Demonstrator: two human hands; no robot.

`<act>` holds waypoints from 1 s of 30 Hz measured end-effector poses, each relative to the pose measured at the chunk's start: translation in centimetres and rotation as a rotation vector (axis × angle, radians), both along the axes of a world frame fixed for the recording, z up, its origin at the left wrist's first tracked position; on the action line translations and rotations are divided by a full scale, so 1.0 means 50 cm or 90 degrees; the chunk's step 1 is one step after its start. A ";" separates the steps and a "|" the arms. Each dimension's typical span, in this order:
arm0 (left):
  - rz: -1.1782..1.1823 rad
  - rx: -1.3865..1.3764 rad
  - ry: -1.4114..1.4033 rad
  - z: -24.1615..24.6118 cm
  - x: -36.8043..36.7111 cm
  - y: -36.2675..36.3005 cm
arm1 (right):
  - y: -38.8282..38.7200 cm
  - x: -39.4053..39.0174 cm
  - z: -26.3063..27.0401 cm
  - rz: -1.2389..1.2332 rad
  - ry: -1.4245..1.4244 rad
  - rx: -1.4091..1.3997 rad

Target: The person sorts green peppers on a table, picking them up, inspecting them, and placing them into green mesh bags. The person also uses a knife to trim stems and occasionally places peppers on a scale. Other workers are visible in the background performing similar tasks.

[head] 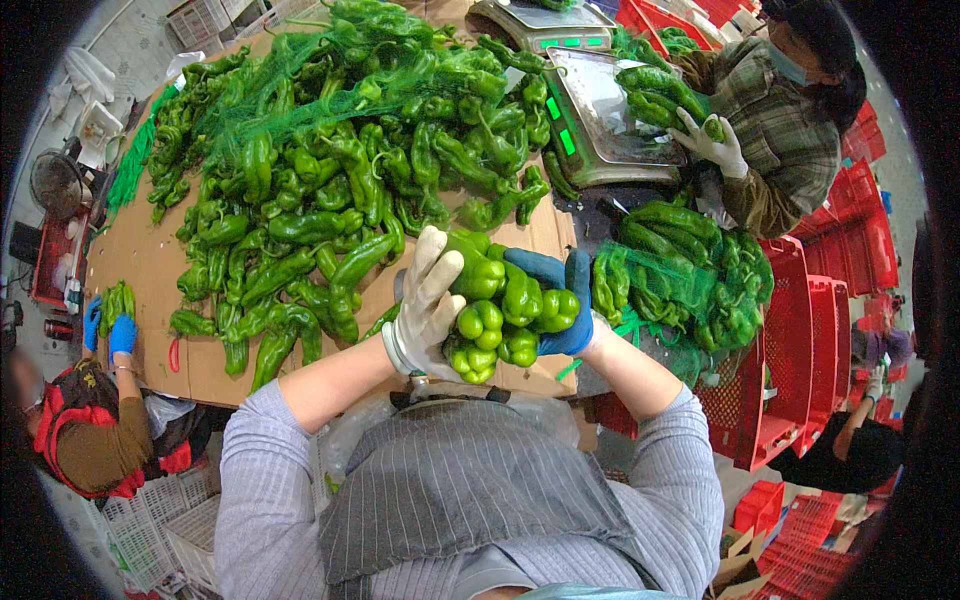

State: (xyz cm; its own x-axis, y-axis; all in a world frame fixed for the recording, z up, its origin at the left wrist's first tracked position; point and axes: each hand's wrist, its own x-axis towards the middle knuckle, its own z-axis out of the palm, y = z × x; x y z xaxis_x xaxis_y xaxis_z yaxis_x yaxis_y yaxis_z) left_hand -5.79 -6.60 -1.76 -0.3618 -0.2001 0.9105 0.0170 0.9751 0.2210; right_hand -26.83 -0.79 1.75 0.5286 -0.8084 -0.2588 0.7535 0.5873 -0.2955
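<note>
Between my two gloved hands sits a bundle of green peppers [501, 304], their blunt ends turned towards me. My left hand [429, 307], in a white glove, supports the bundle's left side with fingers extended. My right hand [571, 304], in a blue glove, wraps the right side, its thumb and fingers partly behind the peppers. Beyond the bundle spreads a large heap of loose green peppers [300, 225], with green netting [352, 105] lying across it. Off to the right of my right hand, netted bunches of peppers [682, 270] rest on the dark table surface.
Cardboard [135, 270] covers the table. A digital scale [600, 112] stands at the back right, where a co-worker [780, 127] handles peppers. Another person's blue-gloved hands [120, 334] hold peppers at the left edge. Red plastic crates [787, 360] stand at my right.
</note>
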 end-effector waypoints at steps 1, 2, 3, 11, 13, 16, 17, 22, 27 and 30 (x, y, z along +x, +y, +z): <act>-0.006 -0.009 0.011 -0.002 -0.001 -0.002 | 0.001 0.000 -0.003 -0.028 0.228 -0.184; -0.015 -0.018 0.015 -0.004 -0.001 -0.003 | 0.000 0.000 -0.011 -0.039 0.433 -0.391; -0.029 -0.026 0.020 -0.008 -0.001 -0.005 | -0.001 0.000 -0.020 -0.064 0.510 -0.509; 0.004 -0.051 0.027 -0.053 0.001 -0.009 | -0.010 -0.018 -0.063 -0.224 0.803 -0.888; -0.002 -0.053 0.006 -0.045 0.003 -0.007 | -0.011 -0.022 -0.051 -0.210 0.851 -0.927; -0.014 -0.058 -0.012 -0.005 0.005 0.005 | -0.001 -0.014 -0.039 -0.223 0.850 -0.902; -0.009 0.018 -0.028 0.012 0.004 0.023 | 0.005 -0.008 -0.041 -0.258 0.830 -0.891; -0.194 0.951 0.048 0.030 -0.043 0.091 | 0.019 0.004 -0.108 -0.128 0.612 -0.266; 0.086 0.842 -0.225 -0.070 -0.076 0.071 | 0.018 0.003 -0.221 -0.085 0.851 -0.155; 0.106 0.831 -0.262 -0.111 -0.066 0.078 | 0.028 -0.001 -0.261 -0.082 1.001 -0.205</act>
State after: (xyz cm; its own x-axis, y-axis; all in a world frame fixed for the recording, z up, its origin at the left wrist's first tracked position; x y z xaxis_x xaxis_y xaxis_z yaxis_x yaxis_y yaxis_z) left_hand -9.09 -2.72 -7.29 -0.4447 -0.8854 -0.1353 -0.3672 0.0425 0.9292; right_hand -26.88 0.61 -11.28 -0.1558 -0.9496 -0.2721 -0.3634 0.3112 -0.8781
